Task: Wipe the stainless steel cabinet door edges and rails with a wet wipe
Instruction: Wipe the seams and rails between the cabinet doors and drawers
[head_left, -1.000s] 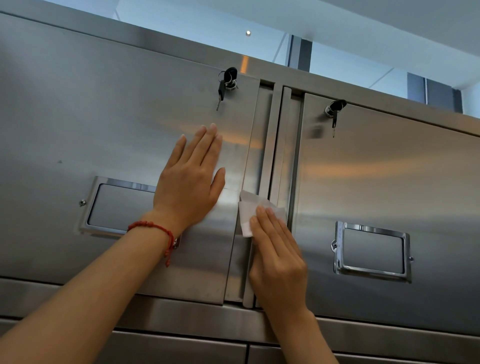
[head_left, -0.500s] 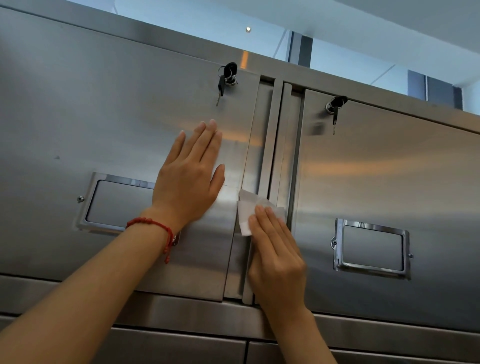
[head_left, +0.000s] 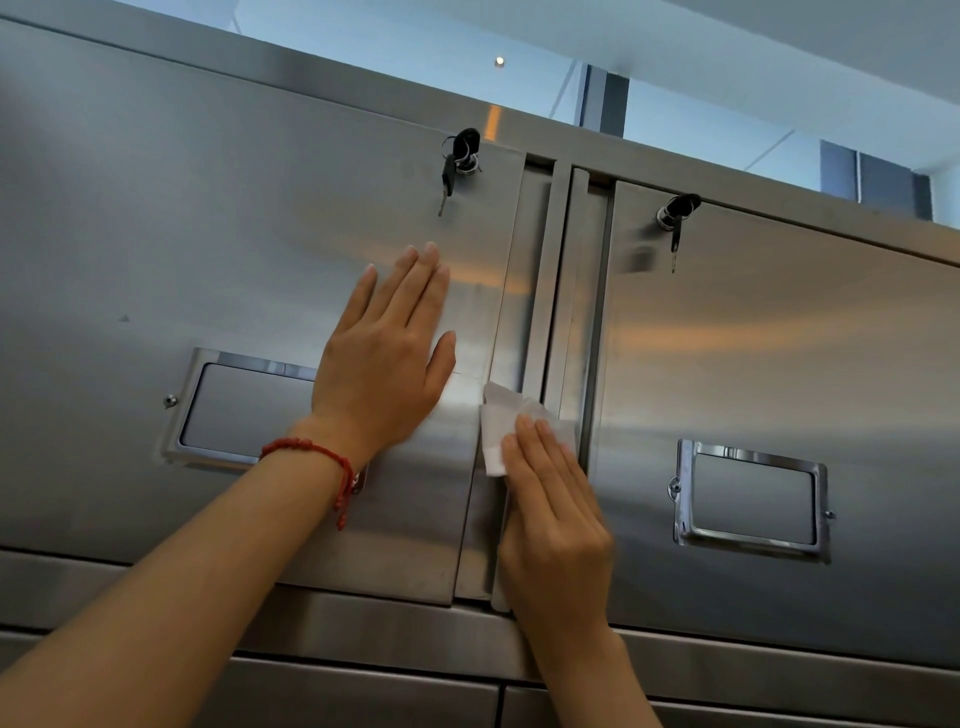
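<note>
The right hand (head_left: 556, 519) presses the wet wipe (head_left: 496, 431) with flat fingers on the middle rail (head_left: 540, 291) (upper part seems left); the left hand (head_left: 384, 358) rests flat, released, on the left door (head_left: 208, 234).

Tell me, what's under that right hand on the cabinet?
A white wet wipe lies under the right hand, pressed on the steel rails between the doors. Its upper left part sticks out; the rest, and the rail beneath, are covered.

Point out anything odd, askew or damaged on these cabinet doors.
Nothing looks damaged. Both keys hang in their locks, and the left door stands slightly proud of the rails being wiped.
</note>
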